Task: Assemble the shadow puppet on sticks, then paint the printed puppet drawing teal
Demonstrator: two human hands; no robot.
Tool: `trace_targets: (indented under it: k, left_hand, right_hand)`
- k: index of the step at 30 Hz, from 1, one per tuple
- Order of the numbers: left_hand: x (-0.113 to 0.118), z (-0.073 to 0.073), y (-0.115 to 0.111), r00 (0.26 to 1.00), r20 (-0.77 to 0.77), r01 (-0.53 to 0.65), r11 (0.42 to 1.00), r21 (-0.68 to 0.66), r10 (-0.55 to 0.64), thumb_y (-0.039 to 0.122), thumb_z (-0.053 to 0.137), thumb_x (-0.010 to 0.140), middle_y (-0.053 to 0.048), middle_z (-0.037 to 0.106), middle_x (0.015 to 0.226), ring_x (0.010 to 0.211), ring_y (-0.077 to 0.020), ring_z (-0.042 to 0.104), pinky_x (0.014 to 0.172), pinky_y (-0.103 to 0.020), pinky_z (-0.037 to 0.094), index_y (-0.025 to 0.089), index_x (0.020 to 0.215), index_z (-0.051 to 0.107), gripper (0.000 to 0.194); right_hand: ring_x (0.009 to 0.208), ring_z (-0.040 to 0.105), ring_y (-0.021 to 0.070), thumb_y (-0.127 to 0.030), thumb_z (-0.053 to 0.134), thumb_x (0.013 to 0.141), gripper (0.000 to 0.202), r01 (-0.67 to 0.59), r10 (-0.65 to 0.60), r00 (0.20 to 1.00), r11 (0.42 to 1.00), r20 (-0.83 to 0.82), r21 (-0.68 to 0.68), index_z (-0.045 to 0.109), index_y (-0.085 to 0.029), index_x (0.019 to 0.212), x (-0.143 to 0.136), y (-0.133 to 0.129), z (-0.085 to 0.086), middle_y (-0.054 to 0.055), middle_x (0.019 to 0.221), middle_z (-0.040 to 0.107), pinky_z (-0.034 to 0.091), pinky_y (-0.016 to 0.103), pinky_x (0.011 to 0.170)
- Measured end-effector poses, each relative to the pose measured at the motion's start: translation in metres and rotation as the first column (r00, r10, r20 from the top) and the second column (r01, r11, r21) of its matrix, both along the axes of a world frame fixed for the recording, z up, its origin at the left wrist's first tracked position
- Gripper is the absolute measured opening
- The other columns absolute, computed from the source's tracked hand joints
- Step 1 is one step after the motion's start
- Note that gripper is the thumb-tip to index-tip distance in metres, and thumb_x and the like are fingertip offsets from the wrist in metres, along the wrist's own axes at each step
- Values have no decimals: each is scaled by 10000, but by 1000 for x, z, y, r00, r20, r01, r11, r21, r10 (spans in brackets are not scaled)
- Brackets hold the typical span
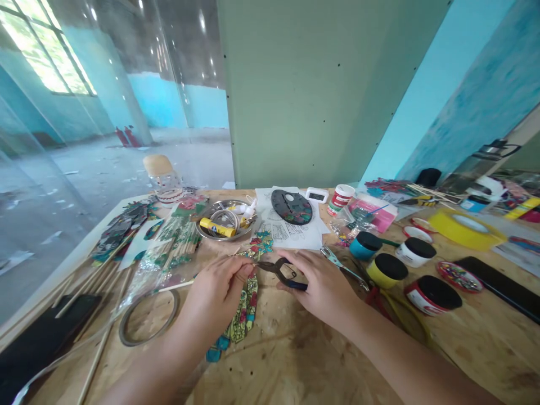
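Note:
My right hand (pixel 314 275) is closed around a pair of pliers (pixel 274 269) with dark handles, its jaws pointing left. The jaw tips meet the fingertips of my left hand (pixel 225 281), which are pinched together on something too small to make out. Below and behind that hand is a painted cut-out figure (pixel 252 301), patterned in yellow-green, red and teal. Its upper part (pixel 262 241) shows beyond my fingers, while the middle is hidden by my left hand.
A roll of wire (pixel 122 332) lies at left near wooden sticks (pixel 95 360) and a plastic bag (pixel 164 264). Behind are a metal bowl (pixel 202 233) with glue and a dark oval palette (pixel 291 207) on paper. Paint jars (pixel 387 271), yellow tape (pixel 466 228) and a black phone-like slab (pixel 502 287) stand right.

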State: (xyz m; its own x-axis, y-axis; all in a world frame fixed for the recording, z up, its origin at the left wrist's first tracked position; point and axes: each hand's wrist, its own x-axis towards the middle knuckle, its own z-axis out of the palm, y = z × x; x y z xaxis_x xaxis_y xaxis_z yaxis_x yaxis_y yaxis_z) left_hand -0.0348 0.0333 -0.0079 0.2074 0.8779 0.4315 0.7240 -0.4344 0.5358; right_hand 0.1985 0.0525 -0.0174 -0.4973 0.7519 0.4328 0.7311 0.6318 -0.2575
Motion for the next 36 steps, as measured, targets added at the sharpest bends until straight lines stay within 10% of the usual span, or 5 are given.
trace_targets:
  k: [11,17,23,36]
  left_hand:
    - [-7,-1,1,981,-192,92,904,417,-11,141,537,908,-22,757,829,740,-167,673,690,-303,537,182,963,703,180]
    - [-10,1,1,911,-410,173,850,498,55,62,570,851,-47,747,931,812,-223,647,720,-388,539,155,1069,667,256]
    - [-4,1,2,982,-188,25,951,309,35,208,503,950,-25,733,829,764,-184,660,704,-325,516,179,932,672,172]
    - [-1,1,1,998,-59,24,997,73,-20,323,445,976,-20,738,839,781,-172,673,680,-290,484,214,917,684,269]
  right_hand:
    - [917,735,263,-370,596,922,398,16,-21,999,985,-30,-170,619,-227,1292,-9,-15,4,90,1065,762,570,376,772]
    - [658,697,164,-504,425,1005,407,-93,24,992,793,-122,-602,720,-227,961,-14,-24,21,20,739,742,476,241,529]
    - [1102,654,257,-451,618,919,478,-67,45,991,983,-129,-172,545,-232,1338,-9,-10,2,95,1228,683,525,393,919]
    - [925,644,299,-462,634,902,584,58,-91,976,985,196,165,496,-190,1400,0,-1,-1,115,1033,678,523,429,782]
